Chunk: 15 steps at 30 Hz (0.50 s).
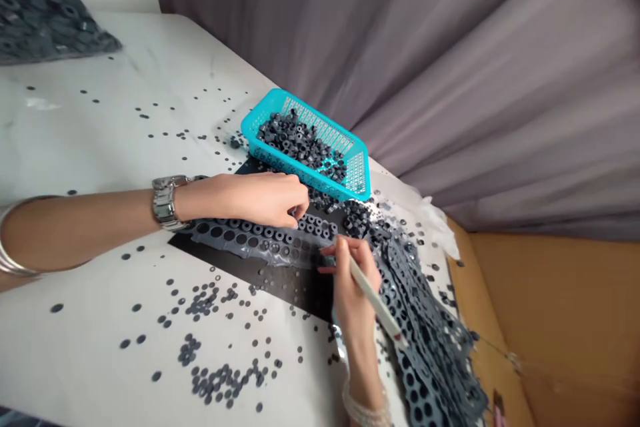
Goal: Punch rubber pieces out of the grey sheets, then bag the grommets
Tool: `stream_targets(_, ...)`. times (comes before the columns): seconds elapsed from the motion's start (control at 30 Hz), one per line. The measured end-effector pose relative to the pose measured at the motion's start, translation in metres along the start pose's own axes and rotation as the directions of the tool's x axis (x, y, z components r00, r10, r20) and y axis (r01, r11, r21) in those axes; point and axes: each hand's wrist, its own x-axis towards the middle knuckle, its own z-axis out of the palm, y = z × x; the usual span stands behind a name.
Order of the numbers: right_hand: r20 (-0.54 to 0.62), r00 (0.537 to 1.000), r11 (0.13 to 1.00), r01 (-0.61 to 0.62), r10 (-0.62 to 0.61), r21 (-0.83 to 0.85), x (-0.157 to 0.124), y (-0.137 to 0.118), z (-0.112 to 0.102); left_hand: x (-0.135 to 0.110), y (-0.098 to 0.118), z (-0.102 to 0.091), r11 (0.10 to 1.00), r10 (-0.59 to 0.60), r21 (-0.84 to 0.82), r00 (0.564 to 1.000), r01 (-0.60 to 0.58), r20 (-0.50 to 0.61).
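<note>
My left hand [253,197], with a metal watch on the wrist, rests on a dark rubber sheet [260,240] full of round rings and holes; its fingertips are pinched together on the sheet near its far end. My right hand [353,287] is closed around a thin white stick [375,300], its tip touching the same sheet just below my left fingers. The sheet lies on a black mat [280,280].
A turquoise basket [357,170] holding several dark rubber rings stands just beyond my hands. Punched-out sheets [430,347] are piled at the right. Loose dark discs [220,380] are scattered over the white table [90,140]. A bag of rings [40,7] sits far left; grey curtain behind.
</note>
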Motion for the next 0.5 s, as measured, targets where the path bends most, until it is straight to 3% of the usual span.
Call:
stream_targets(0.1, -0.054, 0.997, 0.977, 0.040, -0.053, -0.212, -0.003, 0.006, 0.006, 0.000, -0.006, -0.004, 0.998, 0.062, -0.015, 0.988, -0.060, 0.144)
stream_targets(0.27, -0.177, 0.962, 0.913, 0.127, -0.209, -0.388, -0.003, 0.015, 0.005, 0.005, -0.009, -0.025, 0.996, 0.074, -0.051, 0.996, -0.071, 0.046)
stream_targets(0.37, -0.204, 0.955, 0.883, 0.102, -0.216, -0.458, -0.002, 0.020, 0.002, 0.004, -0.008, -0.036, 0.994, 0.100, -0.046, 0.995, -0.101, -0.025)
stream_targets(0.5, -0.353, 0.892, 0.857, 0.068, -0.281, -0.510, -0.004, 0.021, -0.002, -0.001, -0.005, -0.036, 0.990, 0.138, 0.005, 0.990, -0.138, -0.012)
